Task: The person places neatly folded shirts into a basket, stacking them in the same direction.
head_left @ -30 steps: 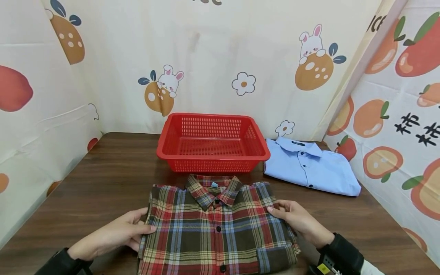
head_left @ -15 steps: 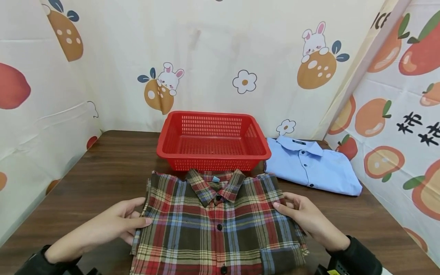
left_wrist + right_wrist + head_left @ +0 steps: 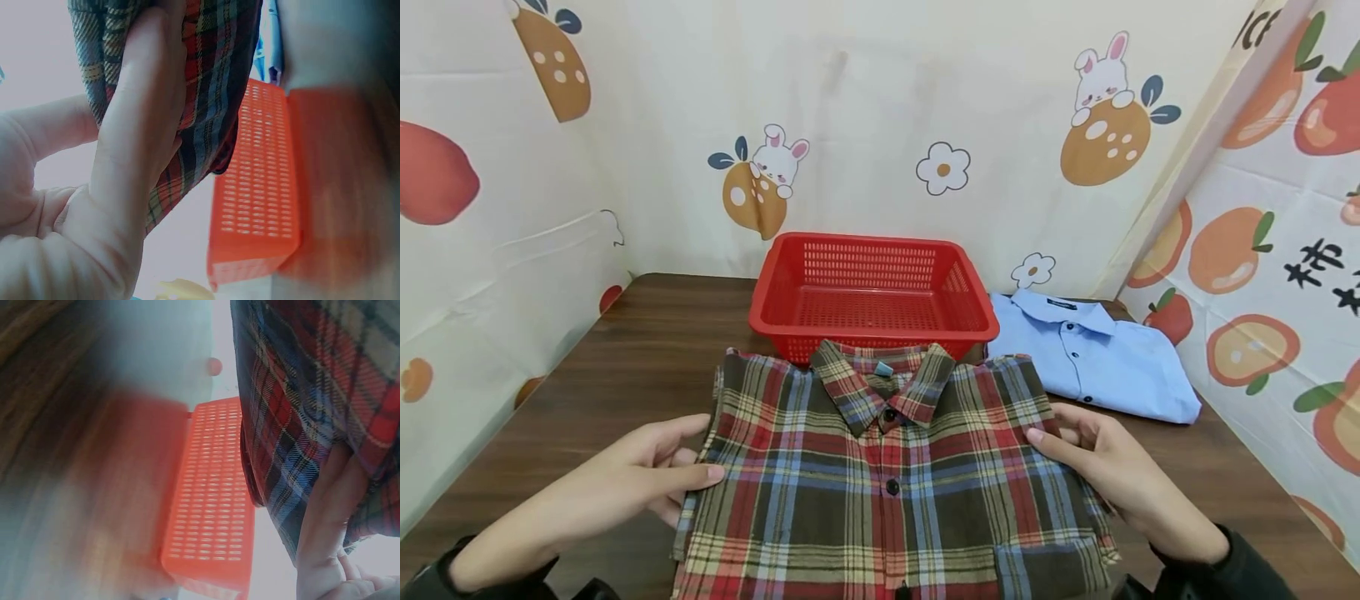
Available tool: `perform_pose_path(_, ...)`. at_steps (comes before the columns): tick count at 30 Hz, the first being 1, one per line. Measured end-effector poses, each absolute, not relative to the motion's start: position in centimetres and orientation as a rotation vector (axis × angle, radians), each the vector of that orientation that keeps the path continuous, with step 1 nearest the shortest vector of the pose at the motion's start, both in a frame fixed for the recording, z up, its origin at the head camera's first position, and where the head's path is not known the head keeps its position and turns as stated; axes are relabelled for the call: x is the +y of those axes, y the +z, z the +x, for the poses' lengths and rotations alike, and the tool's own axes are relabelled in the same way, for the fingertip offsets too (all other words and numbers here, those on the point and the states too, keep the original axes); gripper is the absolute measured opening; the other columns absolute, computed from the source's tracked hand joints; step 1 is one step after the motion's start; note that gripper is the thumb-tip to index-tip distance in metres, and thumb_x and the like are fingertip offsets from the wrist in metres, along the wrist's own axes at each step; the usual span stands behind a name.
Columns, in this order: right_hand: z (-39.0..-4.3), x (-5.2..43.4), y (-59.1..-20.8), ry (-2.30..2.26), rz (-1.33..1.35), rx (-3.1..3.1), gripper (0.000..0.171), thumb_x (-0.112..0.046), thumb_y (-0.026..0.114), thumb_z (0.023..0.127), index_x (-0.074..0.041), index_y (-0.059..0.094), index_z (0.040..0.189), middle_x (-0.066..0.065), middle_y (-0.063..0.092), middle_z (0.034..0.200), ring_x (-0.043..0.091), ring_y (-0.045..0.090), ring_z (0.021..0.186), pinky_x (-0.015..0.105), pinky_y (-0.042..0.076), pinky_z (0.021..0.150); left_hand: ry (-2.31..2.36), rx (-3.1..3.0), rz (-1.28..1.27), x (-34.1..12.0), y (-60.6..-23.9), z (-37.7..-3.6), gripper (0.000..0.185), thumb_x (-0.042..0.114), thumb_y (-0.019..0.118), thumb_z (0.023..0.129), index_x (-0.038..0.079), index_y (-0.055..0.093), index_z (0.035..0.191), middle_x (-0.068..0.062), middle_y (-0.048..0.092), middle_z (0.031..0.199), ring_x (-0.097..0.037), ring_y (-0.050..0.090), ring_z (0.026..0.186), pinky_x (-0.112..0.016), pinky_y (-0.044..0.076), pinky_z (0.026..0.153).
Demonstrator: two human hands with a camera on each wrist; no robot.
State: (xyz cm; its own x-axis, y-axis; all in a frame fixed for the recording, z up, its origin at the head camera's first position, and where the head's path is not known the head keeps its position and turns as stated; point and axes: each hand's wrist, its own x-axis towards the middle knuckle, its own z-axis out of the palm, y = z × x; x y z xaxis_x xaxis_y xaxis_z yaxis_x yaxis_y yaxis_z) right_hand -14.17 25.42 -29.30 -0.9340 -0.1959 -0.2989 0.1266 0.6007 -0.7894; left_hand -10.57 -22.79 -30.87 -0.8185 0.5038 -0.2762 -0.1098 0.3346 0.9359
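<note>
Cartoon-print curtains enclose a dark wooden table [image 3: 625,350]. Head view: left hand [image 3: 640,475] and right hand [image 3: 1112,467] pinch opposite side edges of the folded plaid shirt [image 3: 887,483], keeping the fold flat, near a red basket [image 3: 872,292]; a folded blue shirt [image 3: 1097,358] lies far right.

Left wrist view: fingers [image 3: 144,112] clamp plaid fabric.

Right wrist view: fingers [image 3: 331,506] support the shirt underside.

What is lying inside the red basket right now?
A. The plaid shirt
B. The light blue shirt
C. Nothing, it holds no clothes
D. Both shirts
C. The red basket shows only its bare slotted floor; the plaid shirt is gripped at its sides by the left hand and right hand in front of the basket, and the light blue shirt lies on the table to the basket's right.
</note>
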Motion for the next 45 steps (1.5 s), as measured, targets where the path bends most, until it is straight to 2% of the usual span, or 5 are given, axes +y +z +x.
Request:
perform_pose_path(16,-17.3,25.0,-26.2,-1.500,-0.187,2.465,0.066,-0.039,0.058,0.095,-0.007,0.033,0.147,0.000,0.075,0.101,0.007,0.069,0.076,0.029,0.058,0.076,1.549,2.409,0.189,-21.1,-28.3,-13.6,0.072,0.026,0.058,0.096,-0.005,0.023,0.149,-0.013,0.071,0.112,-0.013,0.072,0.083,-0.032,0.059,0.072)
perform_pose_path(28,-20.6,24.0,-24.7,-1.440,-0.130,2.572,0.067,-0.052,0.060,0.089,-0.013,0.044,0.142,-0.012,0.070,0.083,0.005,0.064,0.081,0.026,0.056,0.074,1.606,2.549,0.194,-21.2,-26.8,-17.1,0.056,0.028,0.060,0.095,0.001,0.045,0.142,0.017,0.071,0.096,-0.008,0.070,0.076,-0.030,0.059,0.069)
perform_pose_path(32,-22.6,23.6,-23.6,-1.400,-0.160,2.642,0.074,-0.056,0.059,0.088,-0.014,0.040,0.146,0.003,0.064,0.123,0.016,0.055,0.115,0.034,0.047,0.095,1.568,2.629,0.138,-21.3,-25.5,-18.9,0.054,0.034,0.061,0.094,0.004,0.051,0.138,0.025,0.068,0.090,-0.004,0.067,0.076,-0.025,0.057,0.072)
perform_pose_path(37,-25.2,23.1,-22.8,-1.453,-0.213,2.631,0.075,-0.051,0.059,0.090,-0.009,0.036,0.148,0.011,0.020,0.161,0.027,0.028,0.144,0.047,0.034,0.111,1.464,2.712,0.054,-21.0,-24.4,-20.8,0.058,0.040,0.061,0.092,0.006,0.051,0.138,0.003,0.070,0.116,0.002,0.064,0.080,-0.023,0.055,0.081)
perform_pose_path(45,-28.4,22.5,-22.1,-1.506,-0.211,2.637,0.062,-0.044,0.060,0.092,-0.006,0.050,0.139,-0.002,0.064,0.119,-0.002,0.058,0.088,0.025,0.047,0.089,1.448,2.709,0.008,-20.3,-23.8,-23.4,0.062,0.041,0.057,0.094,0.007,0.044,0.144,-0.018,0.046,0.147,0.005,0.059,0.082,-0.043,0.049,0.103)
